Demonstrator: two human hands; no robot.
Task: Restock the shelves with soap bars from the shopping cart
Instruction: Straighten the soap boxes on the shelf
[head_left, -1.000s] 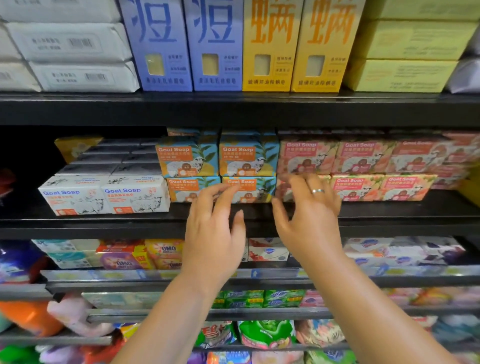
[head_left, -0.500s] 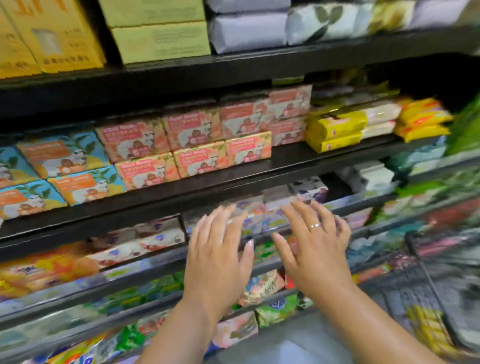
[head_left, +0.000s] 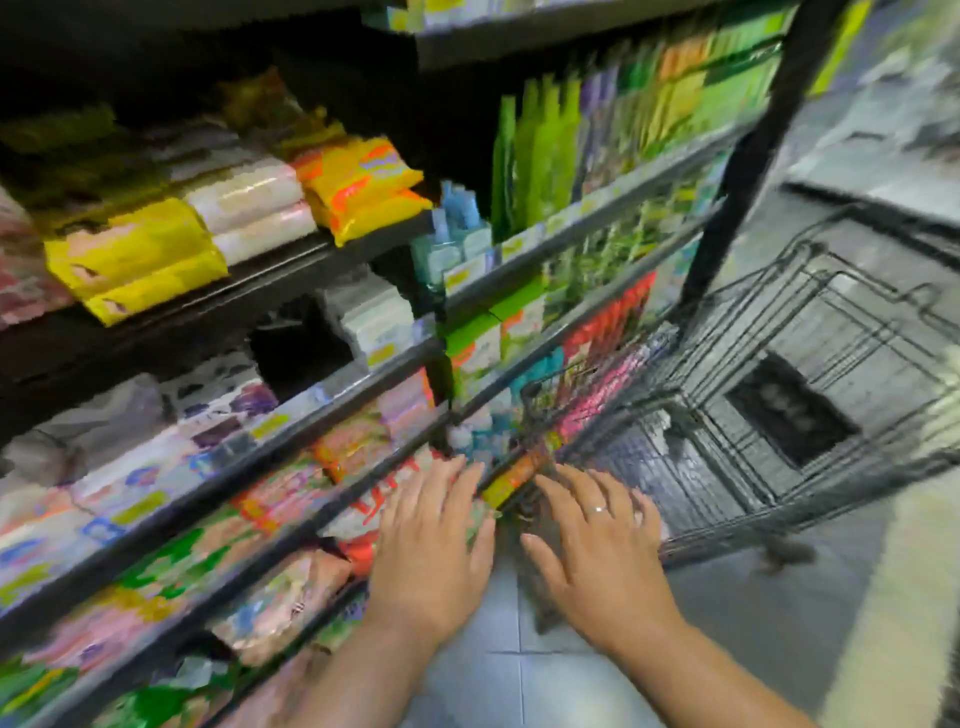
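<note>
A: What changed?
B: The left hand (head_left: 431, 551) and right hand (head_left: 602, 556) have left the shelf (head_left: 270, 280) edge – empty, fingers spread – and now hover by the cart (head_left: 737, 338)'s near corner.
A: Soap bars?
B: Blur hides any inside; probably fetching more.

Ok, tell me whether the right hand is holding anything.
Empty. The right hand is open, fingers spread straight, with nothing in it, near the cart.

A grey tiled floor (head_left: 519, 691) is seen beside black metal shelving (head_left: 748, 171) and is bordered at the right by a pale yellow strip (head_left: 893, 597); all is motion-blurred.
</note>
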